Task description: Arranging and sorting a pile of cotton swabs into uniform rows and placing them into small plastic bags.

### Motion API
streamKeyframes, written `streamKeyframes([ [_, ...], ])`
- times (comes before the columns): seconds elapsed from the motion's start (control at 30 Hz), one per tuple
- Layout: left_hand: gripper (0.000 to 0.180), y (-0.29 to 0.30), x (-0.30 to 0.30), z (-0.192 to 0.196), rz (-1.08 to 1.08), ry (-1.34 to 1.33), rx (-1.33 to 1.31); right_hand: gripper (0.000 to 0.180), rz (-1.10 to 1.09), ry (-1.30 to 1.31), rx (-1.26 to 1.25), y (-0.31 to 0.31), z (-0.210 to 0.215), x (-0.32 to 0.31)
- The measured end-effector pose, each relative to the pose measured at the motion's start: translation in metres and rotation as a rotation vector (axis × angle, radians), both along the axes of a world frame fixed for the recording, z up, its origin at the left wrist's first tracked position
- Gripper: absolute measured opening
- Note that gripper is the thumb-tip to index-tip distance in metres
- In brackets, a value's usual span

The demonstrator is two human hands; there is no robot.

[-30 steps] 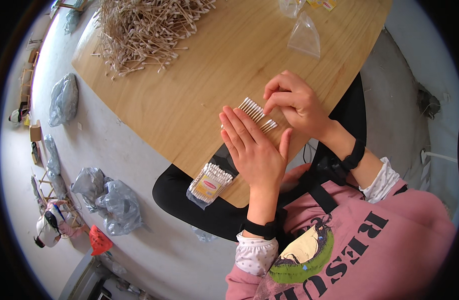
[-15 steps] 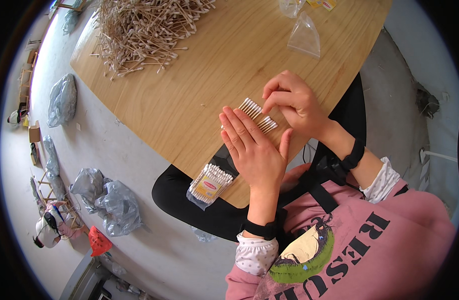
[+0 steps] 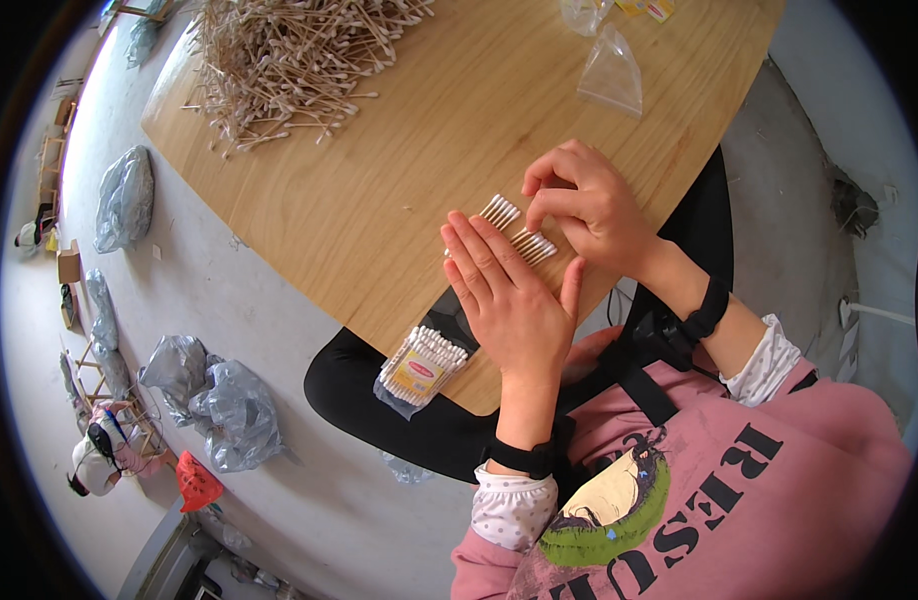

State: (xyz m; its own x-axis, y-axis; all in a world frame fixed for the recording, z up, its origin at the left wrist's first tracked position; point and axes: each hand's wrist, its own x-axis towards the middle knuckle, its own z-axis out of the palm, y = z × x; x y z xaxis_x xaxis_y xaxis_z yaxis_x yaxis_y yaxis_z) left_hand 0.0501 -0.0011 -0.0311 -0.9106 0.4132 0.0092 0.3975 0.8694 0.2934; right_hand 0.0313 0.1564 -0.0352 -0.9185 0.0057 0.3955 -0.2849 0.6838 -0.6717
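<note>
My left hand (image 3: 504, 295) lies flat over a row of cotton swabs (image 3: 535, 247), fingers stretched out and the thumb spread to the side. The white tips of the row show past my fingers, in two groups with a gap between them. At that gap, the curled fingers of my right hand (image 3: 589, 205) reach down to the swabs. Whatever sits between those fingertips is too small or hidden to name. Near the table's corner, left of my left wrist, rests a pack of cotton swabs (image 3: 422, 365) with a yellow-and-white label.
A big loose heap of cotton swabs (image 3: 294, 65) covers the far left of the wooden table (image 3: 419, 150). Clear plastic bags (image 3: 611, 75) and yellow cards (image 3: 649, 8) lie at the far right. Grey plastic bags (image 3: 229, 410) and a red bag (image 3: 197, 482) are on the floor.
My right fingertips have shifted slightly left along the swab tips, and the gap between the two groups looks wider. My left hand stays almost in place.
</note>
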Motion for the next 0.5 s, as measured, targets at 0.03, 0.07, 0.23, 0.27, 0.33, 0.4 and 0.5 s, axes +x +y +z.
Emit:
streamKeyframes([
  [0.03,0.104,0.0,0.0,0.0,0.001,0.001,0.0,0.013,0.001,0.001,0.0,0.0,0.0,0.0],
  [0.07,0.104,0.0,0.0,0.0,0.003,0.001,0.0,0.014,-0.006,-0.001,-0.023,0.0,-0.001,-0.001],
  [0.23,0.104,0.0,0.001,0.003,0.0,0.008,0.004,0.019,-0.041,-0.07,-0.18,-0.005,0.006,-0.011],
  [0.27,0.104,0.001,0.001,0.003,0.003,0.006,0.001,0.019,-0.03,-0.065,-0.182,-0.005,0.002,-0.016],
  [0.33,0.104,0.002,0.0,0.002,0.006,0.005,-0.002,0.02,-0.02,-0.058,-0.184,-0.004,-0.003,-0.018],
  [0.4,0.104,0.001,0.001,0.0,0.003,0.001,-0.001,0.019,-0.012,-0.041,-0.164,-0.005,-0.005,-0.017],
  [0.5,0.104,0.001,0.001,0.001,0.007,0.001,-0.008,0.017,-0.013,-0.041,-0.152,-0.005,-0.006,-0.017],
])
